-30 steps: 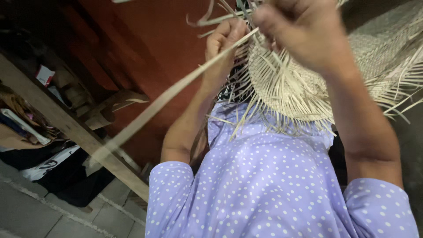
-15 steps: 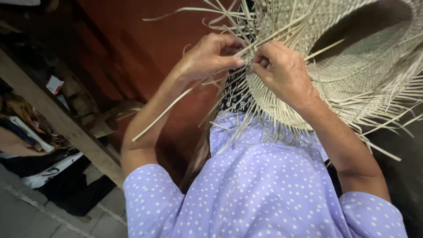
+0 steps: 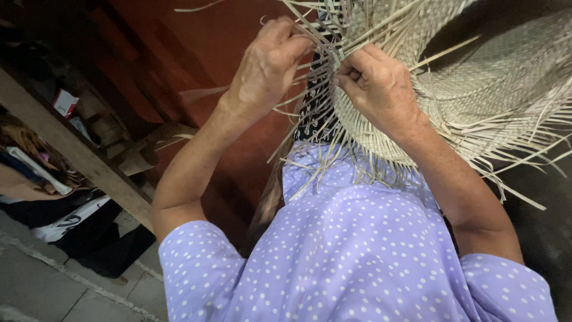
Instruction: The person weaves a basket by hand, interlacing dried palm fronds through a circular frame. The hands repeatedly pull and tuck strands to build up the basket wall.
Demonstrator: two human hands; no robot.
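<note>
Straw, pale and flat, is filling the upper right of my view: a half-woven straw hat [image 3: 476, 89] is hanging there at about one o'clock, its loose unwoven strands [image 3: 524, 173] fanning out toward four o'clock and down over my lilac dotted dress [image 3: 357, 262]. I am working at the hat's edge with both hands, just left of its woven part. My left hand [image 3: 268, 65] is sitting at eleven o'clock from the frame's middle, fingers curled and pressed together around a few straw strips [image 3: 310, 36] that are crossing above it. My right hand [image 3: 378, 86] is lying just beside it, at twelve o'clock, touching the hat's brim; its thumb and fingertips are pinching a strip where the weave is ending. The two hands are nearly touching, with only some strips between them. A dark patterned piece [image 3: 313, 113] is showing behind the strands, just below and between the hands; I cannot tell what it is. Off at nine o'clock, a wooden beam [image 3: 77, 155] is slanting across, with cluttered bags and cloth [image 3: 53, 185] lying beyond it over a tiled floor [image 3: 71, 292]. A reddish-brown wall [image 3: 196, 42] is standing behind my left forearm.
</note>
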